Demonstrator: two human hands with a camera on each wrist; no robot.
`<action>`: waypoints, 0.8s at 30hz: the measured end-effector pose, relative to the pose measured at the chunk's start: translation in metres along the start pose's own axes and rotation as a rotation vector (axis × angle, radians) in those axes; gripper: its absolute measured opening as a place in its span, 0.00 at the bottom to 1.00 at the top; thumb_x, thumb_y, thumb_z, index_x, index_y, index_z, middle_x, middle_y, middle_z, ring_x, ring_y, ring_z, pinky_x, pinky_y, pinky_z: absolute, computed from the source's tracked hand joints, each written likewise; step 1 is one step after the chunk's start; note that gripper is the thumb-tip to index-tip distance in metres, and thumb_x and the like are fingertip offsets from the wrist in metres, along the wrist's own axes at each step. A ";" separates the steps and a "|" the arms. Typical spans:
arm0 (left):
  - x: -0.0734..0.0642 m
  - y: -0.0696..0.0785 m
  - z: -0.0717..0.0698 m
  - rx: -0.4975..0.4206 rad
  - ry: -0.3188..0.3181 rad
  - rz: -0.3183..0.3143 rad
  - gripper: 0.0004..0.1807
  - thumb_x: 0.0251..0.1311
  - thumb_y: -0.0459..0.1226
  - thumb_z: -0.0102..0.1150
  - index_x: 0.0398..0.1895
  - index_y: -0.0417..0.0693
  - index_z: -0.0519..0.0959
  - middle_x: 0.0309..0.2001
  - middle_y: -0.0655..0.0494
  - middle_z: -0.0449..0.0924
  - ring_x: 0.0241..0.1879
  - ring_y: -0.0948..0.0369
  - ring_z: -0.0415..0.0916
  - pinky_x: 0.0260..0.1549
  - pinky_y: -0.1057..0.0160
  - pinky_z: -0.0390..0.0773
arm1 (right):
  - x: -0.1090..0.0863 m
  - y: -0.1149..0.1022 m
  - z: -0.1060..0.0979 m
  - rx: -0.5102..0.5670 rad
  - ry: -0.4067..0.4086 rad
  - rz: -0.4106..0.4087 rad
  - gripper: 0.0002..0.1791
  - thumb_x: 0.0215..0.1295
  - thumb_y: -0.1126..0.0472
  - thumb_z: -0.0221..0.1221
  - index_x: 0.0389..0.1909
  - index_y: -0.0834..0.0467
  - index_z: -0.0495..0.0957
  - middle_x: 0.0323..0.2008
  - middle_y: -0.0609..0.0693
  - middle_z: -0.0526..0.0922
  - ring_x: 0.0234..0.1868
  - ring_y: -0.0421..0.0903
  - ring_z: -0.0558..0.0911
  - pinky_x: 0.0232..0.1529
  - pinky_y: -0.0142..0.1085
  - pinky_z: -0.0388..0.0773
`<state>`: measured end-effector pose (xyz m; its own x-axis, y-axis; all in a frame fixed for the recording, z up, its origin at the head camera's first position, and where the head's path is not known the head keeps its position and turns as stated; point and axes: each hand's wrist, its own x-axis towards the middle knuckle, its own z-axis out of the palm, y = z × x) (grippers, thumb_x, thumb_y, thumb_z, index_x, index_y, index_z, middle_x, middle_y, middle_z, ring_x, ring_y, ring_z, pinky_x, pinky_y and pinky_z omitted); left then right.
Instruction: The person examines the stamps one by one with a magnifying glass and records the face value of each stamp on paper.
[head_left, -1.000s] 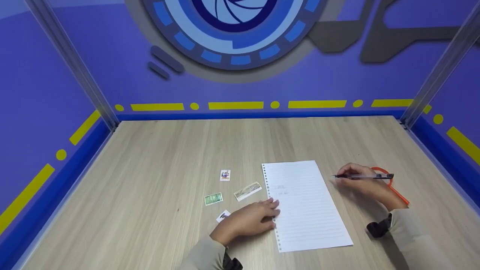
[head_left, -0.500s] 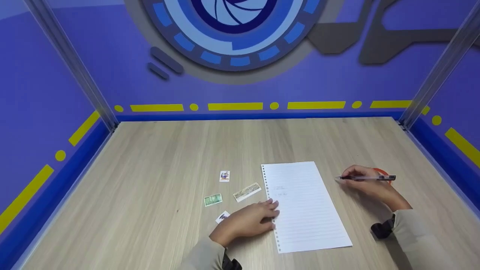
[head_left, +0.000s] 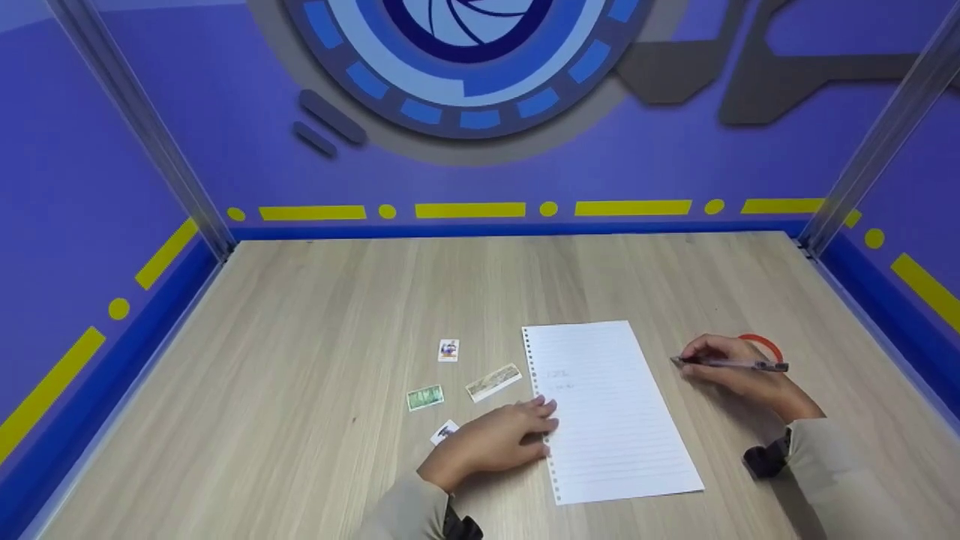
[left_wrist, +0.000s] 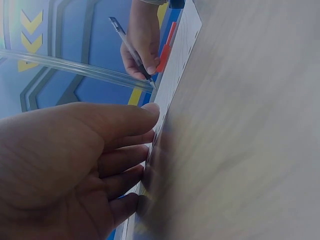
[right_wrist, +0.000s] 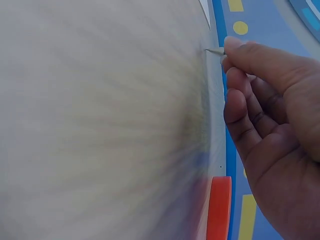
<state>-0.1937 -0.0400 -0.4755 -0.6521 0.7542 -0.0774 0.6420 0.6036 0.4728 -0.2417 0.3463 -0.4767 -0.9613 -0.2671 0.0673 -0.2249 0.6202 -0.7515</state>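
The person's left hand (head_left: pixel 499 439) lies with fingers loosely extended at the left edge of a lined loose-leaf sheet (head_left: pixel 622 427), gripping nothing, its fingertips on the punched margin. The right hand (head_left: pixel 731 375) pinches a clear-barrelled pen (head_left: pixel 750 365) between thumb and fingers, the tip pointing left, just beyond the sheet's right edge; whether the tip touches the wooden table (head_left: pixel 300 337) I cannot tell. Faint handwriting (head_left: pixel 559 373) shows on the left side of the sheet, about a third of the way down from its far edge. Behind the right hand, on its far side, curves the rim of an orange magnifying glass (head_left: pixel 770 346), largely hidden in the head view. Left of the sheet lie four stamps: a small white one with a coloured figure (head_left: pixel 448 350) farthest away, a long brownish one (head_left: pixel 493 382) near the sheet, a green one (head_left: pixel 425 397) farther left, and a white one (head_left: pixel 444 431) nearest, partly covered by the left hand.
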 end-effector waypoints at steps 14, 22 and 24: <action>0.000 0.000 0.000 0.001 -0.005 0.002 0.24 0.65 0.42 0.54 0.64 0.48 0.73 0.71 0.55 0.63 0.73 0.60 0.55 0.71 0.62 0.58 | -0.003 -0.004 -0.004 -0.108 -0.016 -0.028 0.13 0.58 0.54 0.67 0.43 0.54 0.83 0.41 0.49 0.84 0.39 0.32 0.78 0.40 0.22 0.74; -0.001 -0.001 0.000 0.007 -0.004 0.005 0.24 0.66 0.42 0.53 0.64 0.47 0.73 0.71 0.54 0.63 0.73 0.59 0.56 0.71 0.62 0.58 | -0.001 -0.004 -0.004 -0.156 -0.014 -0.058 0.13 0.56 0.55 0.67 0.42 0.53 0.84 0.41 0.50 0.86 0.38 0.29 0.78 0.39 0.22 0.75; -0.001 0.000 0.000 0.012 -0.002 0.004 0.24 0.65 0.42 0.54 0.64 0.47 0.73 0.70 0.54 0.63 0.73 0.59 0.56 0.71 0.62 0.58 | -0.001 -0.003 -0.004 -0.147 -0.009 -0.098 0.13 0.55 0.57 0.68 0.42 0.55 0.85 0.40 0.51 0.86 0.38 0.28 0.78 0.38 0.22 0.75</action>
<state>-0.1933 -0.0408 -0.4754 -0.6485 0.7573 -0.0771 0.6496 0.6034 0.4625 -0.2411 0.3476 -0.4718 -0.9322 -0.3382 0.1292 -0.3393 0.6915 -0.6377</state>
